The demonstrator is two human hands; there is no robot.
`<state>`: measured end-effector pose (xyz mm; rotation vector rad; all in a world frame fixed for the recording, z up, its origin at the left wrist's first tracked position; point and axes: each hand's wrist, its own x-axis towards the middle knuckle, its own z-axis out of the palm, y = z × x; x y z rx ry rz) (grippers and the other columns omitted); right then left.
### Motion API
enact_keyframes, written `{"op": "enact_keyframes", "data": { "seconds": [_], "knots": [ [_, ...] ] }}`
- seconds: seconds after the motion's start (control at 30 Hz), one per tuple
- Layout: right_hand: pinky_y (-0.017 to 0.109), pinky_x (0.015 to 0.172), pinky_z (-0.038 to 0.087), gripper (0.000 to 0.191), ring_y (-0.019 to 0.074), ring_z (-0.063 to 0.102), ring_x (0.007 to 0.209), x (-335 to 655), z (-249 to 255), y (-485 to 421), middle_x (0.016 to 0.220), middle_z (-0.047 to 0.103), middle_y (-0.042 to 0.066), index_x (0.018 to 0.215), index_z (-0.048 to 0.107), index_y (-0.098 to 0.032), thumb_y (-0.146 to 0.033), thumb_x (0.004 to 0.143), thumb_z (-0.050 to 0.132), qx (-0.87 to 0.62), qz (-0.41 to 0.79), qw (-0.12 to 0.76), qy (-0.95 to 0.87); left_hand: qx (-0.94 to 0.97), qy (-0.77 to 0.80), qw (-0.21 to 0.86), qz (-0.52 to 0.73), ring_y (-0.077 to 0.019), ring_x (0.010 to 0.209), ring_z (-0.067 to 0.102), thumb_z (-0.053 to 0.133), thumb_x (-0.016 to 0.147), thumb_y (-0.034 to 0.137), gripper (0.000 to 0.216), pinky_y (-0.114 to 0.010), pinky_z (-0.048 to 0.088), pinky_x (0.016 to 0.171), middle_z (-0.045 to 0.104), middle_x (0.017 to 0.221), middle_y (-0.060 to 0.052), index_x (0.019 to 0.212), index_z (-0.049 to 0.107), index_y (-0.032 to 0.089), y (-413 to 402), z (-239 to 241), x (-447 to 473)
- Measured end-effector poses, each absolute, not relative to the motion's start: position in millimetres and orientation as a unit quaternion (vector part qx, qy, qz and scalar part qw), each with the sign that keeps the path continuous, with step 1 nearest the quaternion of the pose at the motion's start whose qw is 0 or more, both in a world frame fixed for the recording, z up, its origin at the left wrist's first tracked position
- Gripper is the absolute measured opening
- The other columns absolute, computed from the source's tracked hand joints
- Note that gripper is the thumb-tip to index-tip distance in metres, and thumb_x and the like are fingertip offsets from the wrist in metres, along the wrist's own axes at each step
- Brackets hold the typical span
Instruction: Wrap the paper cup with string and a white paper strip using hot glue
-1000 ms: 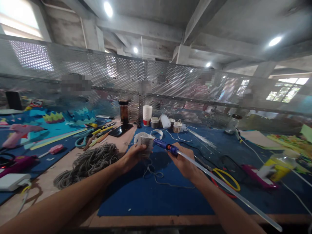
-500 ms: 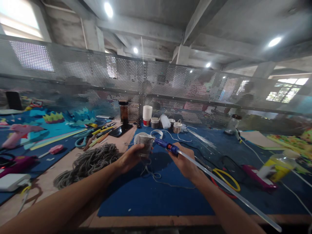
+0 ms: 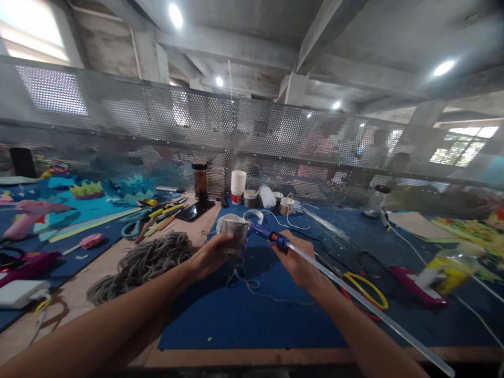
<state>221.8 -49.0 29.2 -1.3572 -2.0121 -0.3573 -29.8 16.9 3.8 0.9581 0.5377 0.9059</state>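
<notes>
Mid-frame, my left hand (image 3: pixel 209 254) grips the cup (image 3: pixel 235 232); my right hand (image 3: pixel 298 258) grips the glue gun (image 3: pixel 269 234) — its nozzle (image 3: pixel 251 226) by the rim (image 3: pixel 236 220), contact unclear. I judge the grey wrap (image 3: pixel 236 241) well along but unfinished — cord (image 3: pixel 255 288) trails loose on the mat (image 3: pixel 252 328), lower centre.

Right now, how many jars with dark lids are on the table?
2: a brown jar left of the white cup stack, and a clear jar farther right, near the mesh partition. More could be hidden behind other things.
</notes>
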Motion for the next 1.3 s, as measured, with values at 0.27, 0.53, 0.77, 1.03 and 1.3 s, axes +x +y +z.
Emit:
{"op": "enact_keyframes", "data": {
  "seconds": [0.27,0.53,0.77,1.03,1.3],
  "knots": [
    [0.026,0.055,0.030,0.011,0.0161,0.063,0.063,221.1,31.4,-51.3,0.070,0.065,-0.001,0.093,0.057,-0.022,-0.032,0.097,0.055,-0.507,-0.129,0.344,-0.779,0.453,0.257,0.745,0.417,-0.0227,0.094,0.067,0.065,0.085,0.032,0.033,-0.030,0.053,0.077,0.074,0.103,-0.011,0.113,0.070,0.015,15.4,5.2,-29.2],
    [0.026,0.055,0.030,0.016,0.0162,0.062,0.061,219.6,31.8,-50.4,0.068,0.064,-0.001,0.092,0.058,-0.021,-0.035,0.099,0.053,-0.512,-0.138,0.339,-0.777,0.460,0.256,0.739,0.420,-0.0224,0.093,0.067,0.066,0.085,0.033,0.032,-0.030,0.052,0.076,0.074,0.105,-0.012,0.111,0.070,0.015,17.2,2.7,-28.3],
    [0.025,0.056,0.032,0.015,0.0161,0.063,0.062,220.3,30.6,-50.7,0.069,0.064,-0.001,0.093,0.058,-0.022,-0.034,0.098,0.052,-0.500,-0.145,0.349,-0.779,0.451,0.262,0.738,0.428,-0.0220,0.090,0.068,0.070,0.081,0.032,0.034,-0.029,0.052,0.073,0.073,0.103,-0.012,0.110,0.070,0.014,18.4,0.7,-26.9],
    [0.025,0.057,0.032,0.016,0.0157,0.062,0.062,218.3,30.7,-52.4,0.069,0.064,-0.001,0.091,0.058,-0.022,-0.034,0.099,0.052,-0.501,-0.144,0.349,-0.778,0.464,0.261,0.735,0.420,-0.0215,0.093,0.067,0.067,0.085,0.035,0.032,-0.028,0.052,0.074,0.073,0.104,-0.011,0.109,0.071,0.014,18.3,1.3,-28.4],
    [0.025,0.057,0.032,0.012,0.0159,0.063,0.064,219.0,30.4,-52.1,0.071,0.065,-0.001,0.092,0.058,-0.022,-0.032,0.098,0.054,-0.502,-0.139,0.351,-0.778,0.467,0.262,0.734,0.418,-0.0212,0.092,0.068,0.068,0.083,0.034,0.033,-0.028,0.052,0.074,0.072,0.103,-0.012,0.110,0.069,0.014,20.0,0.2,-27.8]
  ]
}}
